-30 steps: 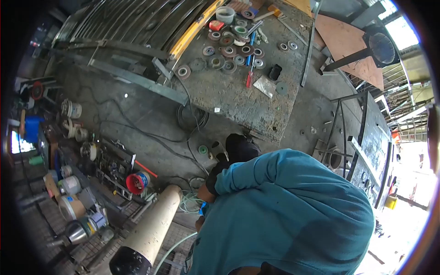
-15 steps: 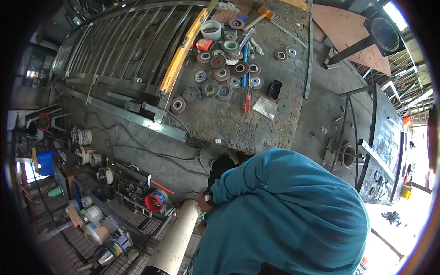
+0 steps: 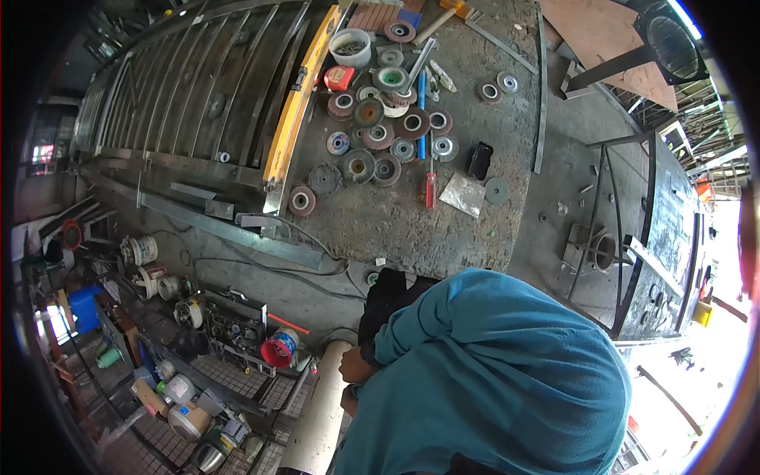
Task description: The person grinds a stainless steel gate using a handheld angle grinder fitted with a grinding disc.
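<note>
Beside the upper end of a cream-coloured cylinder (image 3: pixel 315 419), at the lower middle, is my right hand (image 3: pixel 356 369), reaching from the teal sleeve. Its fingers look curled, and anything inside them is hidden. Just below it a small part of my left hand (image 3: pixel 348 402) shows next to the same cylinder, with a dark band near it. The sleeve and torso hide most of this hand, so its fingers cannot be made out.
Grinding discs (image 3: pixel 377 134), a red screwdriver (image 3: pixel 431 190), a yellow level (image 3: pixel 297 107) and a tub (image 3: pixel 350 47) lie on the worn workbench (image 3: pixel 396 229). A metal grille (image 3: pixel 190 95) stands left. Cables cross the floor. A red bucket (image 3: pixel 279 348) sits lower left.
The view has shifted slightly. My right hand sits a little lower against the cylinder and shows more of its fingers. The dark trousers show more beside the bench.
</note>
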Available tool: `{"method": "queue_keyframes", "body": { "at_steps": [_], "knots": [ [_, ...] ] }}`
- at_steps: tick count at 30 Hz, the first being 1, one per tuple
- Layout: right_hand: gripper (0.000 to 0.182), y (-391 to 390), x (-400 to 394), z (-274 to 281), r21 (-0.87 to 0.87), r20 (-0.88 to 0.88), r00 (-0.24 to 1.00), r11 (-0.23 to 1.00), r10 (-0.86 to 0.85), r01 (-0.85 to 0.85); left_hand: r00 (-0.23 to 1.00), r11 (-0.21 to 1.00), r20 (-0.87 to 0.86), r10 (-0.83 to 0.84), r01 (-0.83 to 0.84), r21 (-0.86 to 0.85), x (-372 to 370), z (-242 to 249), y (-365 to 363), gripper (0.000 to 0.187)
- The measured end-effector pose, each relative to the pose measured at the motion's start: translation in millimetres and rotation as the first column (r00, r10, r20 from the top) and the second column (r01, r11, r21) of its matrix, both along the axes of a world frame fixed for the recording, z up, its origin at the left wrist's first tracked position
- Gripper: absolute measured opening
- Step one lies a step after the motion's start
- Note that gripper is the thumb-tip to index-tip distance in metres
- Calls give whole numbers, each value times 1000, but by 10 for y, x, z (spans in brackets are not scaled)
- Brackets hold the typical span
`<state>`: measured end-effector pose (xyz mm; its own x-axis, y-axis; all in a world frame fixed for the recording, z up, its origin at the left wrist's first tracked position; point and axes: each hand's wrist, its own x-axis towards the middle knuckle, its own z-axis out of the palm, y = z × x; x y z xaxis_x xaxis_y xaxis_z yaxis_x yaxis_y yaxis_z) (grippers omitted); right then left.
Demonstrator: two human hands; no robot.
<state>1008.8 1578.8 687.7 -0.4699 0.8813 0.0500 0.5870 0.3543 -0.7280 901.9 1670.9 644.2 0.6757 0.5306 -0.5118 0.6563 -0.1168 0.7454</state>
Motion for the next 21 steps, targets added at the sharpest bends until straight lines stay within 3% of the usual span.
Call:
{"method": "queue_keyframes", "body": {
  "at_steps": [8,10,16,21],
  "knots": [
    [24,178,91,-1,-43,-155,985,996,-81,76,995,997,-79,-56,60,45,78,175,320,36],
    [23,166,154,41,-124,-171,981,990,-95,74,991,994,-111,-77,85,75,90,281,481,36],
    [22,201,103,-177,-90,-273,958,994,-84,61,979,986,-184,-84,108,129,74,537,599,36],
    [25,120,344,-160,6,-248,967,998,-62,65,973,978,-221,-71,112,177,103,699,594,36]
  ]
}}
